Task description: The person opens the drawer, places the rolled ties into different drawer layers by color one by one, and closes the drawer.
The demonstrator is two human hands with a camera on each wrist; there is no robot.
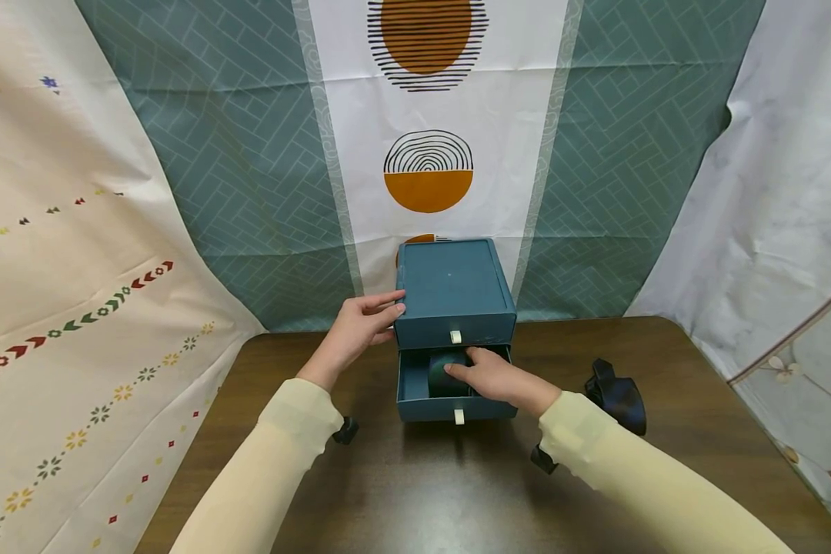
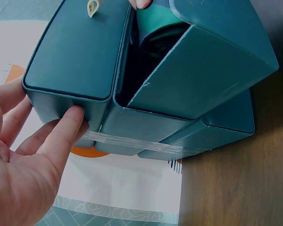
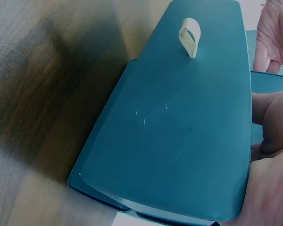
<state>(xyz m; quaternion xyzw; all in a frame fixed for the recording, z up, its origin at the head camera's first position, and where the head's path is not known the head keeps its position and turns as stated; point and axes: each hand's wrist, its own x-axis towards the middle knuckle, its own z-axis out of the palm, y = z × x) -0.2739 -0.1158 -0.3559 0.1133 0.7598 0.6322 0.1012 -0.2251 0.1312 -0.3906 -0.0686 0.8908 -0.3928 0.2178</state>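
Note:
A dark teal drawer cabinet [image 1: 455, 278] stands against the cloth backdrop, its lower visible drawer [image 1: 415, 408] pulled out. My left hand [image 1: 360, 327] steadies the cabinet's left side, with extended fingers [image 2: 68, 127] touching it near the upper drawer. My right hand [image 1: 502, 378] reaches into the pulled-out drawer from the right. Its thumb and fingers pinch a dark green rounded item [image 1: 445, 377] there. Up close in the left wrist view, this item [image 2: 156, 23] shows green and navy areas with a dark hollow. The drawer front hides most of the right fingers in the right wrist view.
A black, glossy curved object with a strap-like end [image 1: 618, 396] lies on the brown wooden table [image 1: 429, 492] to the right. Cream loop pulls [image 1: 459, 416] stick out from the drawer fronts. Patterned cloths [image 1: 249, 154] hang behind and at both sides.

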